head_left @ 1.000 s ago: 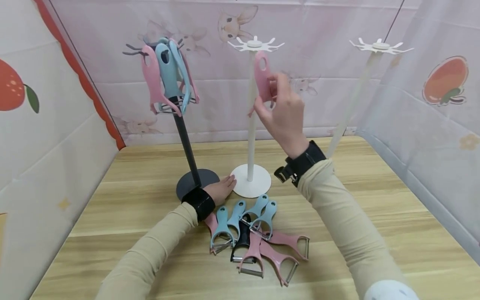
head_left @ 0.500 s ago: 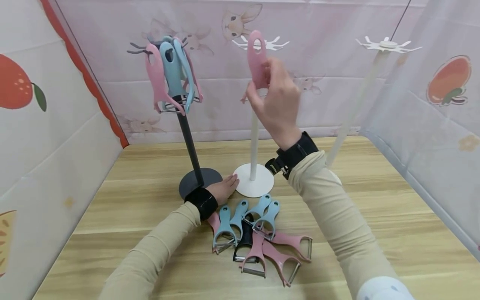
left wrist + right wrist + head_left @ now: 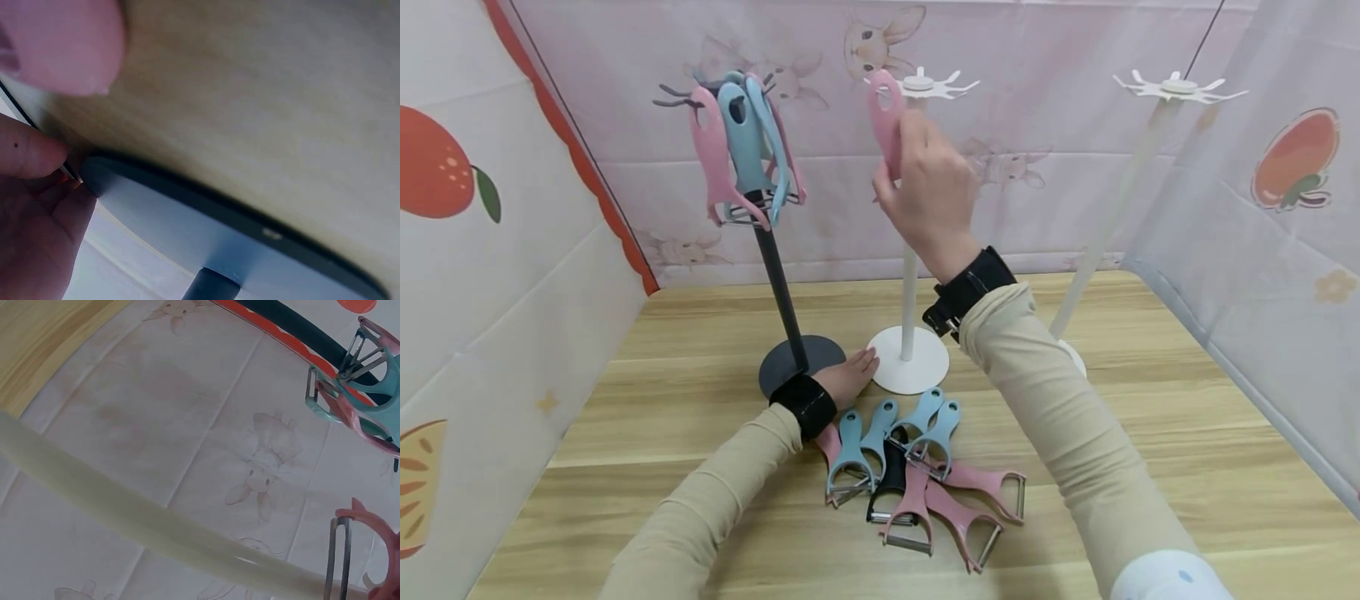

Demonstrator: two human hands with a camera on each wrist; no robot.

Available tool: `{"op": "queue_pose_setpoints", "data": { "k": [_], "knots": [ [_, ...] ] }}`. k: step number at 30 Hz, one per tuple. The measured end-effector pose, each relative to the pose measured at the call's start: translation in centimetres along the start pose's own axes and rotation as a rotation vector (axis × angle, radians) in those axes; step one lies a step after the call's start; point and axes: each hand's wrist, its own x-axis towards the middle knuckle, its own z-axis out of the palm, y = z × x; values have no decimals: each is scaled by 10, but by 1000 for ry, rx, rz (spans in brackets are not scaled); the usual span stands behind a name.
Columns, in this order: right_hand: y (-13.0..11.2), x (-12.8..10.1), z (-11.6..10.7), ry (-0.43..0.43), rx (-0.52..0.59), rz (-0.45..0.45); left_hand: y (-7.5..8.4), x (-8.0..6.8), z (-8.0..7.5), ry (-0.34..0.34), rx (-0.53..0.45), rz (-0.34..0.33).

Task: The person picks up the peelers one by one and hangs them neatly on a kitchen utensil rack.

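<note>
My right hand (image 3: 925,187) is raised and grips a pink peeler (image 3: 886,121) by its handle. The handle's hole is level with the hooks of the white stand (image 3: 919,83), just to their left. In the right wrist view the peeler's blade end (image 3: 362,556) shows beside the white pole (image 3: 125,519). My left hand (image 3: 850,377) rests flat on the table, fingertips touching the white stand's base (image 3: 910,371), beside the black stand's base (image 3: 797,360). The black stand's base (image 3: 237,244) also shows in the left wrist view. Several pink and blue peelers (image 3: 737,146) hang on the black stand.
A pile of several pink, blue and black peelers (image 3: 917,479) lies on the wooden table (image 3: 1150,433) in front of me. A second white stand (image 3: 1176,85) rises at the right. Printed cloth walls close in the back and both sides.
My right hand has lifted the pink peeler up and to the left, from beside the white pole to the level of its top hooks. The left hand has stayed put.
</note>
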Motion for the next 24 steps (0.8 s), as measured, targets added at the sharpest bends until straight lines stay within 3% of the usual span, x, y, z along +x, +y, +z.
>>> {"op": "queue_pose_setpoints", "data": {
  "k": [14, 19, 24],
  "knots": [
    [20, -30, 2, -49, 34, -79, -1, 2, 1, -6, -44, -20],
    [31, -56, -3, -96, 45, -112, -3, 4, 3, -9, -26, -11],
    [44, -91, -8, -179, 30, -89, -1, 4, 3, -17, -4, -14]
  ]
}}
